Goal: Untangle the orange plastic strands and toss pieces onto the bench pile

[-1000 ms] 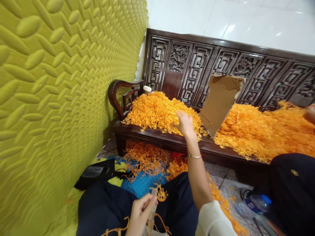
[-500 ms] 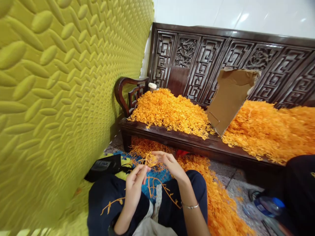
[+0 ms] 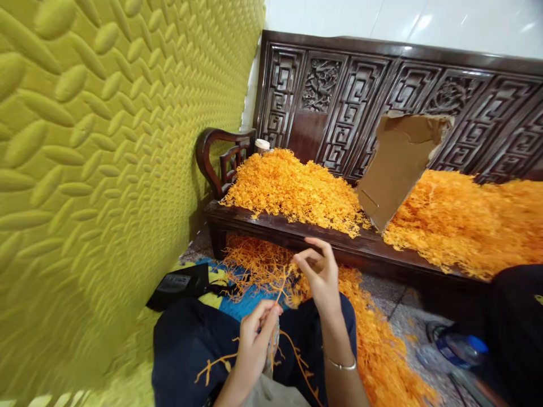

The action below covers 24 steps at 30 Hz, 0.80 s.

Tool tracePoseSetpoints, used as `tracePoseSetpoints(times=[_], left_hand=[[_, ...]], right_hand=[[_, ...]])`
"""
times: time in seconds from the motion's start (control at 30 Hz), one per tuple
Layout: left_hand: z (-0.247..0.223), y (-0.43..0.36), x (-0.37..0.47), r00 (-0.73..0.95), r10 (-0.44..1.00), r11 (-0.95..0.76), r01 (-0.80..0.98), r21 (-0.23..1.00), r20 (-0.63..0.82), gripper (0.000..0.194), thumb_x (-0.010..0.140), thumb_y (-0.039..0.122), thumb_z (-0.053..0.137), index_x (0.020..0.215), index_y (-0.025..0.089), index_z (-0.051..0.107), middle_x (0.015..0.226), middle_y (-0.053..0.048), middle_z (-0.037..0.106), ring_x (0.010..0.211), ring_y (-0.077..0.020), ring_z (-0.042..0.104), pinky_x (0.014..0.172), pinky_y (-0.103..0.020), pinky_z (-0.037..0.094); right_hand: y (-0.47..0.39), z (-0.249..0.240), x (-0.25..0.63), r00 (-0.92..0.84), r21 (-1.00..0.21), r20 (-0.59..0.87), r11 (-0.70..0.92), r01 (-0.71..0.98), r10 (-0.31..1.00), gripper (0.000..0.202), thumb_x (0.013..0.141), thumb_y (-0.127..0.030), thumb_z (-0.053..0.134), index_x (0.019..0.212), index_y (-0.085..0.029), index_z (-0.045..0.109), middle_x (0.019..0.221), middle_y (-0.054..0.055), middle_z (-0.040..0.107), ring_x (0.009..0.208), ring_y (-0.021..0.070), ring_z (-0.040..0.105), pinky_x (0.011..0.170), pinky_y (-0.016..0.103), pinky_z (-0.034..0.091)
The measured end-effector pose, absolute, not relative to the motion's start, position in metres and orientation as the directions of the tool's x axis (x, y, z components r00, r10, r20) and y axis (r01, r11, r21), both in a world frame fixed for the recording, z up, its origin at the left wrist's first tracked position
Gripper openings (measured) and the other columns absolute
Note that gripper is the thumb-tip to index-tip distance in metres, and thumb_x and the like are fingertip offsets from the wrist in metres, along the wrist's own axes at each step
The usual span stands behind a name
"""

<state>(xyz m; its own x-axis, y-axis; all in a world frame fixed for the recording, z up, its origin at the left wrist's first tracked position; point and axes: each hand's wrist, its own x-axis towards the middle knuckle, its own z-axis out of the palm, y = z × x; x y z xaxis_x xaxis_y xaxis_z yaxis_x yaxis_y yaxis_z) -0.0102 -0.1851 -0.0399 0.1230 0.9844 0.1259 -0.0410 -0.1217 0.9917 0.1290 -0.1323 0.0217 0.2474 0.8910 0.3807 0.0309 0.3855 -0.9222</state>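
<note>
My left hand (image 3: 259, 328) is closed around thin orange branching strands (image 3: 281, 287), whose ends stick up above the fingers and hang down over my lap. My right hand (image 3: 319, 272), with the bracelet, is up and to the right of it. Its thumb and index finger pinch near the top of the strands; what exactly lies between them is too small to make out. Behind the hands, a loose heap of orange strands (image 3: 254, 261) lies on the floor under the bench edge.
A dark carved bench (image 3: 271, 221) bears orange piles (image 3: 292, 186), a cardboard piece (image 3: 396, 164) and a white-lidded jar (image 3: 262, 145). Yellow padding (image 3: 127, 141) stands left. A black pouch (image 3: 180, 288) lies beside my knee. At right are a bottle (image 3: 462, 350) and a person's dark-clothed leg (image 3: 515, 328).
My left hand has moved right and down with the strands. My right hand has moved up and right, away from the left, and the strand now stands up between them.
</note>
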Motion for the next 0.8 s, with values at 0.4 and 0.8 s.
tracePoseSetpoints(times=[0.4, 0.8], left_hand=[[-0.006, -0.222, 0.001, 0.267, 0.819, -0.546, 0.087, 0.834, 0.508, 0.018, 0.09, 0.026, 0.047, 0.089, 0.023, 0.064, 0.072, -0.001, 0.071, 0.064, -0.0139, 0.065, 0.063, -0.021, 0.047], [-0.005, -0.199, -0.015, 0.151, 0.819, -0.573, 0.148, 0.806, 0.554, 0.017, 0.089, 0.012, 0.048, 0.093, 0.019, 0.063, 0.076, -0.001, 0.07, 0.06, -0.0108, 0.063, 0.06, -0.017, 0.048]], right_hand=[[-0.204, 0.085, 0.128, 0.736, -0.784, 0.56, 0.53, 0.324, 0.379, 0.032, 0.071, -0.015, 0.072, 0.099, -0.015, 0.056, 0.071, 0.001, 0.068, 0.059, 0.0127, 0.063, 0.058, 0.024, 0.05], [-0.181, 0.058, 0.134, 0.086, -0.888, 0.46, 0.459, 0.034, 0.884, 0.033, 0.072, -0.022, 0.073, 0.103, -0.022, 0.063, 0.085, 0.001, 0.064, 0.082, 0.0125, 0.061, 0.075, 0.023, 0.052]])
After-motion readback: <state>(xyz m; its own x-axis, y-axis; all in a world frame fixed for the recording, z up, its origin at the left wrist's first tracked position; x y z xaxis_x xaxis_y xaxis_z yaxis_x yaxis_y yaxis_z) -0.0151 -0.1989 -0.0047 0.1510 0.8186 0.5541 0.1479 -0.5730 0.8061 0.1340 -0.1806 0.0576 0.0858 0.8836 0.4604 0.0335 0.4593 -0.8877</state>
